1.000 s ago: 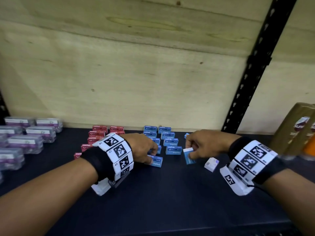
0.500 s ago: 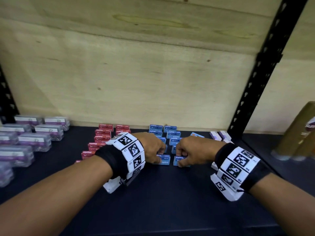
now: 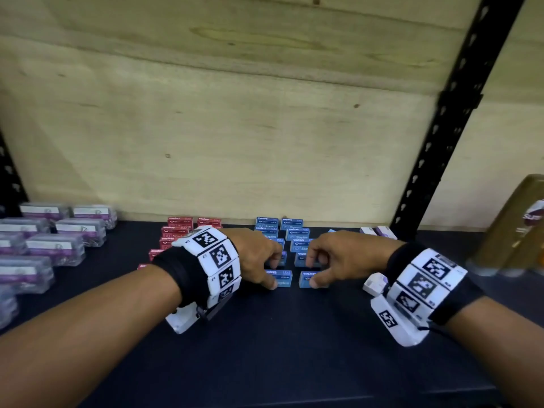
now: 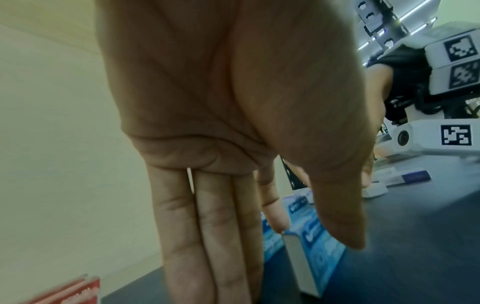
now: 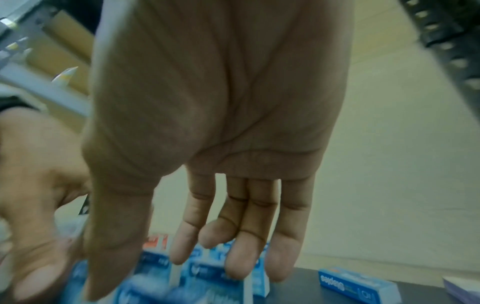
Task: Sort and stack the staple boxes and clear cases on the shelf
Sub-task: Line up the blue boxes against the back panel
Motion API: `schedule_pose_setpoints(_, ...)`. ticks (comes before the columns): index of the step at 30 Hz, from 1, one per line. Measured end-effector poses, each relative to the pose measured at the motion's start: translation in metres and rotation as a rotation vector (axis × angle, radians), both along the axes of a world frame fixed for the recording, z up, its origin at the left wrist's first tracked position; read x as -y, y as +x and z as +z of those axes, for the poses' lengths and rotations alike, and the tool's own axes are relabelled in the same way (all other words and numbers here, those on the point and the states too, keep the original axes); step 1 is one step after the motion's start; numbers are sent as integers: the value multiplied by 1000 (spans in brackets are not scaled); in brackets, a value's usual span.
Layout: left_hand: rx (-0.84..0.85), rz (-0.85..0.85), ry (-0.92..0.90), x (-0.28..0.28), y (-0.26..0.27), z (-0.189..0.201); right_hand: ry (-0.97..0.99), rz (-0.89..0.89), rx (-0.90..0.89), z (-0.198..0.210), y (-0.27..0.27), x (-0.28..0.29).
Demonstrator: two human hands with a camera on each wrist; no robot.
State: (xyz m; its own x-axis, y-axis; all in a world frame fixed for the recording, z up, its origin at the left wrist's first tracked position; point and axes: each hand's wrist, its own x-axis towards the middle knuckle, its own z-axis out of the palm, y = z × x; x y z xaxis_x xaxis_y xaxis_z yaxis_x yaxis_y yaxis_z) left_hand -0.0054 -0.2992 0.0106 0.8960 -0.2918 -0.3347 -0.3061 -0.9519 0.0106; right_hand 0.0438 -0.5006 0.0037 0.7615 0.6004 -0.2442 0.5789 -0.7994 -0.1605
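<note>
Blue staple boxes (image 3: 295, 234) stand in two short columns on the dark shelf (image 3: 265, 348). My left hand (image 3: 272, 272) has its thumb against the front of the nearest left blue box (image 3: 282, 278), its straight fingers reaching to the box behind. My right hand (image 3: 313, 272) mirrors it on the nearest right blue box (image 3: 307, 279). In the left wrist view the left hand (image 4: 317, 236) straddles a blue box (image 4: 319, 257). In the right wrist view the fingertips (image 5: 233, 271) rest on box tops. Red staple boxes (image 3: 176, 231) sit left of the blue ones. Clear cases (image 3: 56, 248) fill the far left.
A loose blue box (image 5: 358, 286) lies flat to the right. Small white and purple boxes (image 3: 378, 231) lie by the black upright (image 3: 441, 142), another white box (image 3: 372, 284) sits under my right wrist. A brown package (image 3: 512, 225) stands at the far right. Plywood (image 3: 235, 128) backs the shelf.
My right hand carried a blue box leftward and set it flat beside the one at my left hand. Both hands' fingers then straightened over the front boxes.
</note>
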Motion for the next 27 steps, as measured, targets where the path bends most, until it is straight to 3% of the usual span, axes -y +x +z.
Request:
schedule_pose_setpoints(5, -35, 50, -32, -8, 4, 13, 107, -99, -90, 26, 14, 37)
schedule_pose_setpoints(14, 136, -50, -22, 25, 49, 38, -106, -313, -60, 12, 66, 99)
schedule_pose_setpoints(27, 101, -216, 28, 99, 151, 20, -207, -295, -54, 3, 95, 99)
